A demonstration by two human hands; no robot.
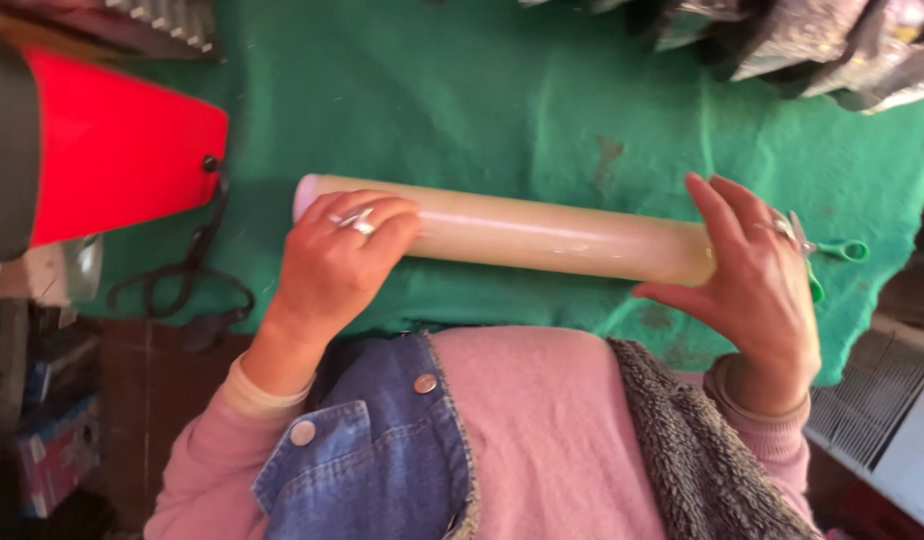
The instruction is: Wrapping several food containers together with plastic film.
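Observation:
A long tan roll (542, 235), wrapped in glossy clear film, lies across a green felt cloth (502, 110). My left hand (332, 265), with a ring on it, curls over the roll near its pale pink left end. My right hand (757, 285) cups the roll's right end with its fingers spread over it. Small green-handled scissors (840, 250) show just behind my right hand; I cannot tell whether the hand holds them. My pink sleeves and denim vest fill the bottom of the view.
A red and black appliance (102, 160) sits at the left, and its dark cord (197, 270) loops down the cloth's edge. Patterned fabric pieces (812, 45) are piled at the top right. A grey ribbed surface (872, 390) lies at the lower right.

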